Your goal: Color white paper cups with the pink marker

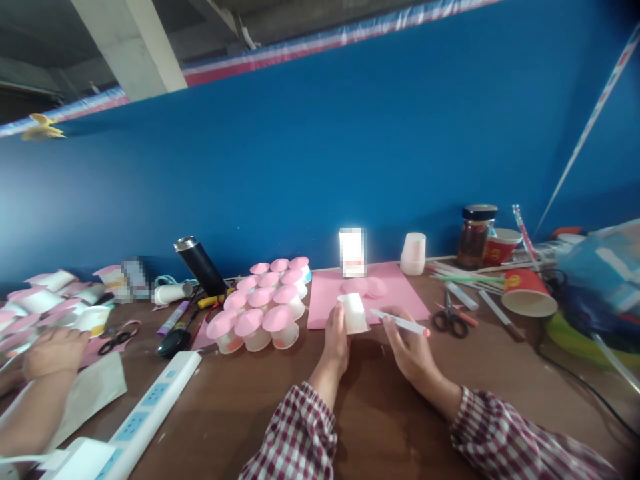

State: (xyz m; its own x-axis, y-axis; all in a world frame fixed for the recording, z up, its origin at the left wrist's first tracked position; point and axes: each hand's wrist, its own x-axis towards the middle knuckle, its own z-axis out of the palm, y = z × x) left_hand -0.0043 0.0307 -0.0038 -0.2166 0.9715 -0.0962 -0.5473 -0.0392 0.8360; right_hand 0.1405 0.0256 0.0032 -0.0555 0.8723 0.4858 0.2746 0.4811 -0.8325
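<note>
Checked sleeves [300,440] cropped; left hand [336,347] half hides cup [354,313]; right hand [410,350] grips pen [400,323].

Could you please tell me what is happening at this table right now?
A person in plaid sleeves holds a small white paper cup in the left hand and a white pen in the right hand, over a pink paper sheet. Pink-topped cups sit grouped to the left. Another person's hand rests at the far left.

Left hand [336,343] and right hand [407,347] forward, side by side, each grip closed, checked sleeves at the wrists
</note>
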